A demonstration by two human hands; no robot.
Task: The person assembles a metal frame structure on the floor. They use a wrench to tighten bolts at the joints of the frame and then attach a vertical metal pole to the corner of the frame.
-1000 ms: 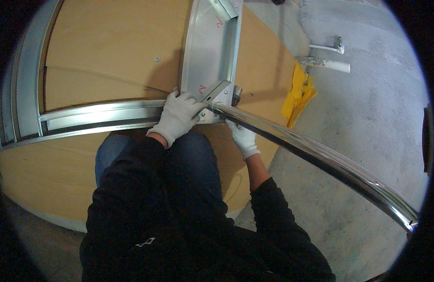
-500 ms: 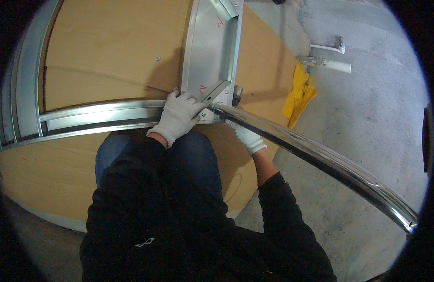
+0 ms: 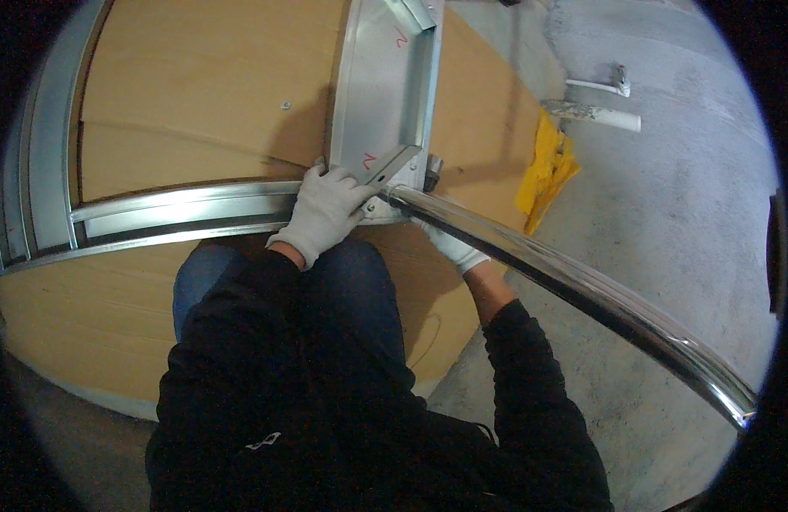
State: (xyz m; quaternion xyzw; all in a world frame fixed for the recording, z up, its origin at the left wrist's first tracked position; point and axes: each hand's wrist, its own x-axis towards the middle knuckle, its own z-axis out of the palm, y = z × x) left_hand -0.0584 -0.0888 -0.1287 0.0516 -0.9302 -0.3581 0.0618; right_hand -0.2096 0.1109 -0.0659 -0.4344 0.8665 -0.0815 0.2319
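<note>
My left hand point(image 3: 326, 213), in a white glove, presses down on the corner joint where a horizontal metal rail point(image 3: 180, 209) meets an upright metal frame section point(image 3: 385, 94). Its fingers rest against a small angled bracket point(image 3: 390, 162) at that joint. My right hand point(image 3: 452, 246), also gloved, reaches under a long shiny metal bar point(image 3: 582, 286) that runs from the joint toward the lower right. The bar hides the right fingers, so what they grip is unclear. The frame parts lie on brown cardboard point(image 3: 189, 94).
A yellow cloth point(image 3: 546, 171) lies at the cardboard's right edge. Two white tube-like tools point(image 3: 595, 113) rest on the grey concrete floor point(image 3: 667, 222) beyond it. Another curved metal rail point(image 3: 44, 145) runs along the left. My knees in blue jeans point(image 3: 351, 290) sit just below the joint.
My right hand has slid slightly further under the shiny bar. My left hand stays pressed on the corner joint.
</note>
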